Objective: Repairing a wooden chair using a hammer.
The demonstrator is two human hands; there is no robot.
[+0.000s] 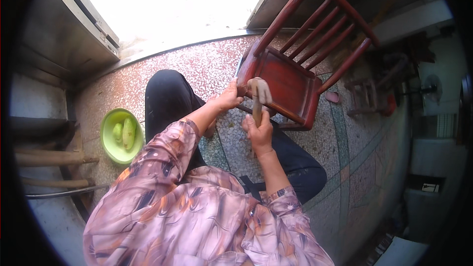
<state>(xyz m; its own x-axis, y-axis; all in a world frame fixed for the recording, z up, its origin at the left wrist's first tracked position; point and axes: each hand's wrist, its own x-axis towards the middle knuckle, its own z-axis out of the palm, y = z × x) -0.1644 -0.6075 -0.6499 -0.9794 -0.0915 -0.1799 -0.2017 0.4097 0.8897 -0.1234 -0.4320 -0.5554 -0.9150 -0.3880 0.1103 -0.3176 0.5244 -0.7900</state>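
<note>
A hammer (256,111) with a wooden handle is gripped in my right hand (259,130). Its pale head is blurred, just above the front edge of a red wooden chair (284,78). My left hand (227,96) is closed at the chair's left front corner, beside a short brown piece (242,90). A thin bluish edge shows just above that hand. Exactly what the left fingers hold is hard to make out. The chair stands upright, its slatted back toward the upper right.
A light green bowl (109,144) with two long green gourds (128,133) sits on the speckled floor (167,59) at left. Beyond it lie wooden poles (54,158). A doorway opens onto bright light ahead. To the right are a small wooden stool (365,97) and a pinkish object (333,97).
</note>
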